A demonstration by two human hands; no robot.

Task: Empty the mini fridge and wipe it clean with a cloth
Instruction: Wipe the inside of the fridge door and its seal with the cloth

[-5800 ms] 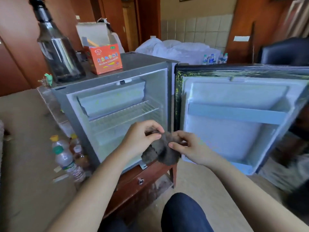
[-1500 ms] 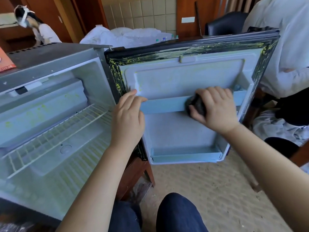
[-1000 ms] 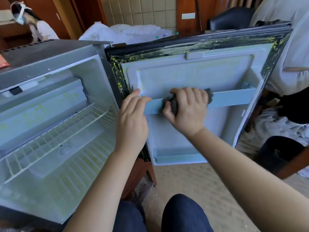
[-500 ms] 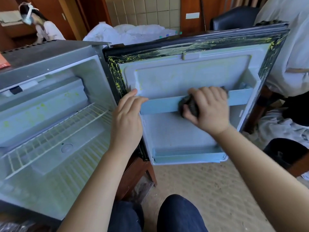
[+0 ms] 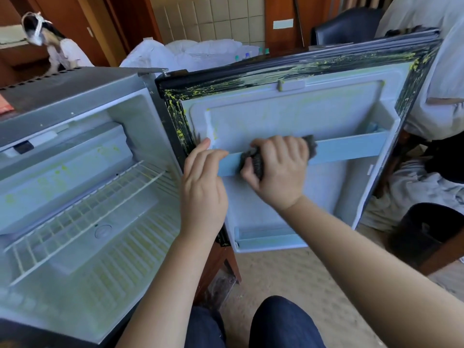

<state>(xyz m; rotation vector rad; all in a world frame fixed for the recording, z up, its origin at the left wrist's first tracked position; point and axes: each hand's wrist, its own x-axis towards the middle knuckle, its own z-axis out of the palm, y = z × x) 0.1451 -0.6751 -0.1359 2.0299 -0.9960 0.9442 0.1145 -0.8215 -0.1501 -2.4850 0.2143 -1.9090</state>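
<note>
The grey mini fridge (image 5: 75, 96) stands open at the left, its inside holding only a white wire shelf (image 5: 82, 212). Its door (image 5: 288, 116) is swung wide to the right, with a black seal flecked yellow. My right hand (image 5: 278, 172) grips a dark grey cloth (image 5: 256, 164) and presses it on the pale blue door rail (image 5: 351, 149), near its left end. My left hand (image 5: 200, 187) rests on the door's hinge-side edge, fingers straight, thumb on the rail's left end.
The fridge sits on a low wooden stand (image 5: 226, 267) over a beige carpet. A person in white sits close at the right, behind the door. Another person bends at the far left. White bedding and small bottles (image 5: 261, 51) lie behind. My knees are at the bottom.
My right hand has slid the cloth left along the door rail from where it was half a second ago. My left hand has stayed on the door's edge.
</note>
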